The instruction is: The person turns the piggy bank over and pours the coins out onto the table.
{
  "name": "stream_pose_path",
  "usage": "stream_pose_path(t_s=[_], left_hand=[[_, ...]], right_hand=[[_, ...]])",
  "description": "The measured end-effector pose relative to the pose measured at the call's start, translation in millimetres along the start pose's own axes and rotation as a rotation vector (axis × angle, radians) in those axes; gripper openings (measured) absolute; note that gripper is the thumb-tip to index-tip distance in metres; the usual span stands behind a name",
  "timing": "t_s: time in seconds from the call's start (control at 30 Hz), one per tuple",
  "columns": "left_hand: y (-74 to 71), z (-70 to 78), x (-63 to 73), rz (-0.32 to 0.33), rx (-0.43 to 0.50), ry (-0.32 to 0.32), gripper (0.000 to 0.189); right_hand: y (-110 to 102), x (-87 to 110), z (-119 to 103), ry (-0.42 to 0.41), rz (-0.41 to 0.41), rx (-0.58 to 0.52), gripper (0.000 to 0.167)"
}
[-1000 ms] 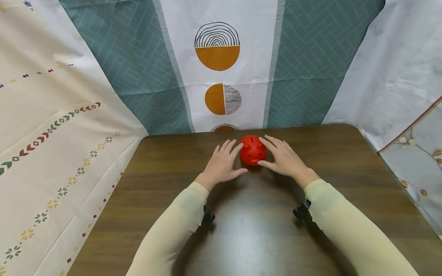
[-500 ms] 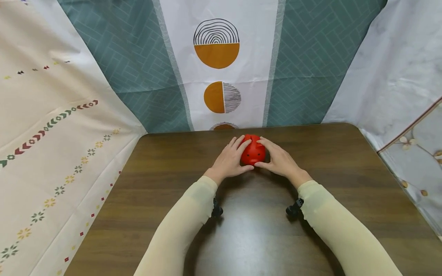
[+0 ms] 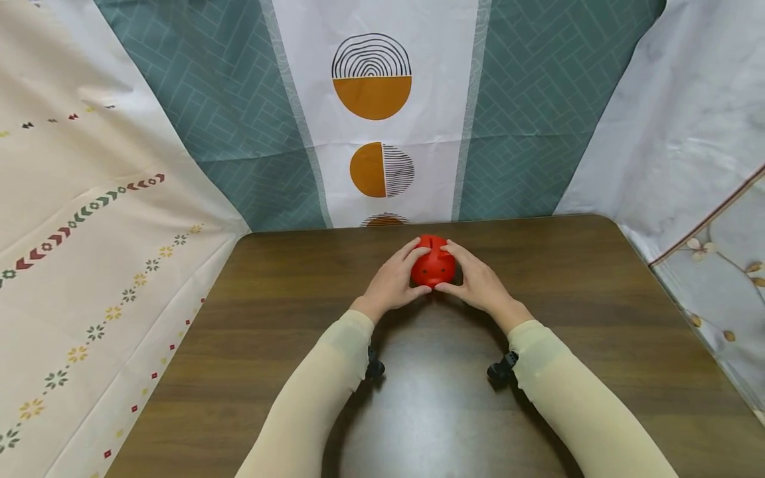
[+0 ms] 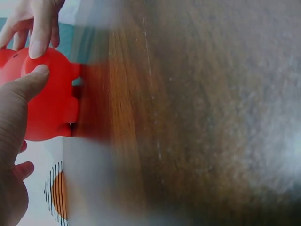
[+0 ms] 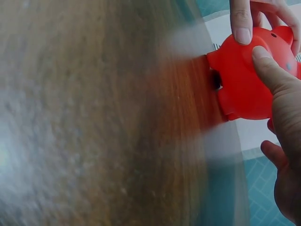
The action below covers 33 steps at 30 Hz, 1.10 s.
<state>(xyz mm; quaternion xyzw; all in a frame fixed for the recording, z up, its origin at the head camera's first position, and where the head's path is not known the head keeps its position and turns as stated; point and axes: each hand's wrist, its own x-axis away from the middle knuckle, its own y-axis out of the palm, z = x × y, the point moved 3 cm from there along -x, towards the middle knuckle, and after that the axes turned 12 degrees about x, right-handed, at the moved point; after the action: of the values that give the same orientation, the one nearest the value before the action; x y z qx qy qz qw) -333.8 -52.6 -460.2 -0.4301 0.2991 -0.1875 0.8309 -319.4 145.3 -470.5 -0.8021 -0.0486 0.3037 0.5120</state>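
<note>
A red piggy bank (image 3: pixel 433 269), with a coin slot on top and two small dark eyes, faces me near the far edge of the wooden table. My left hand (image 3: pixel 394 275) grips its left side, and my right hand (image 3: pixel 480 282) grips the right side. Both thumbs meet the front by the snout while the fingers curve round the sides and top. In the left wrist view the piggy bank (image 4: pixel 54 103) shows its stubby feet right at the table surface. From the right wrist, the thumb (image 5: pixel 270 66) lies against the red front; the far fingers are partly hidden.
The brown wooden table (image 3: pixel 287 372) carries a bright glare in front. Behind it hangs a green and white patterned cloth (image 3: pixel 514 159). A cream cloth (image 3: pixel 119 219) borders the left side and a white floral one (image 3: pixel 687 166) the right.
Both hands have closed in on the piggy bank, the left moving right and the right moving left. Their fingers and thumbs now hold its sides. The head view has shifted slightly.
</note>
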Motion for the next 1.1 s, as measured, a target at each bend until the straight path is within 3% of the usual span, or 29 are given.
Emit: stream_pose_path(t_s=[0.27, 1.1], left_hand=[[-0.7, 0.8, 10.2, 0.024, 0.046, -0.036, 0.081], [-2.8, 14.5, 53.9, 0.099, 0.172, -0.102, 0.08]], right_hand=[[3, 3.8, -11, 0.06, -0.035, -0.01, 0.084], [10, 29.4, -45, 0.1, -0.037, -0.06, 0.085]])
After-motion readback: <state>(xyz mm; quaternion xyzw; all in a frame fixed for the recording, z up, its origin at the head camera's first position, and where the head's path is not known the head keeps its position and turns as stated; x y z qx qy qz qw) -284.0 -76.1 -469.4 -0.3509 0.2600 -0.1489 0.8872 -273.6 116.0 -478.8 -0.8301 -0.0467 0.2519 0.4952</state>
